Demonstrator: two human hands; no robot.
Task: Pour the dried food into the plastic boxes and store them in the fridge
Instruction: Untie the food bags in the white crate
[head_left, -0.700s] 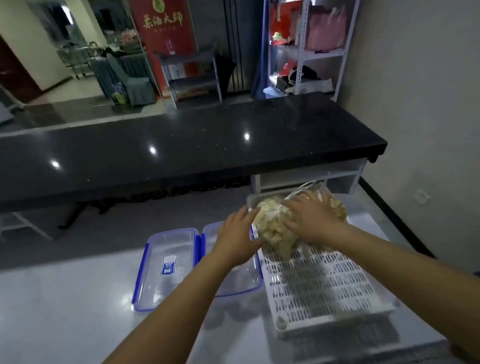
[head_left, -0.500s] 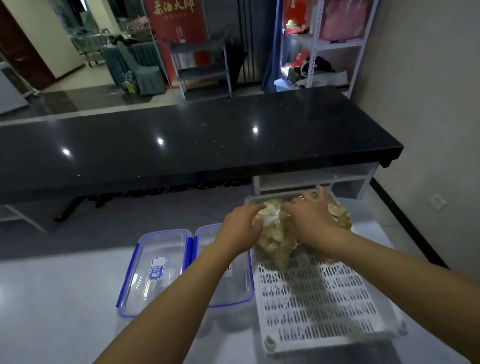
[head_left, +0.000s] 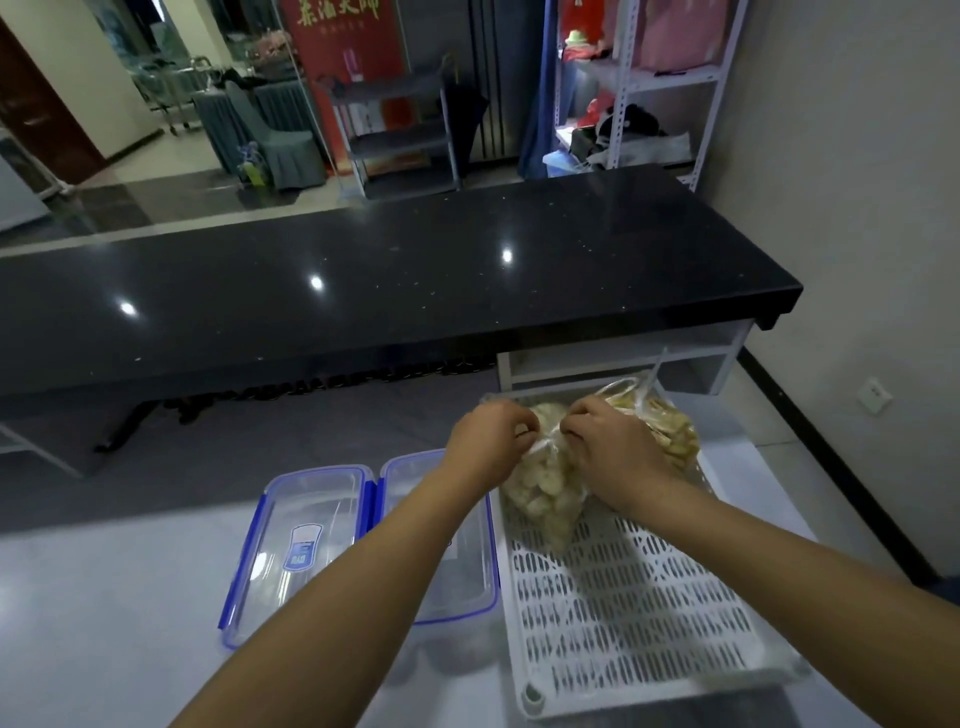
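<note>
A clear plastic bag of pale dried food (head_left: 540, 493) lies on the far end of a white slotted tray (head_left: 634, 597). My left hand (head_left: 483, 441) and my right hand (head_left: 608, 447) both pinch the knotted top of this bag, fingers closed on the plastic. A second bag of dried food (head_left: 670, 431) sits behind my right hand, partly hidden. Left of the tray stand two clear plastic boxes with blue rims: the left box (head_left: 301, 545) and the right box (head_left: 467, 561), which my left forearm partly covers.
The boxes and tray rest on a pale grey table (head_left: 104, 623). A long black counter (head_left: 389, 280) runs across just beyond it. A white shelf frame (head_left: 623, 358) stands under the counter's right end. The wall is close on the right.
Both hands have shifted from cupping the bag to pinching its knotted top. My view has tilted and moved closer to the table.
</note>
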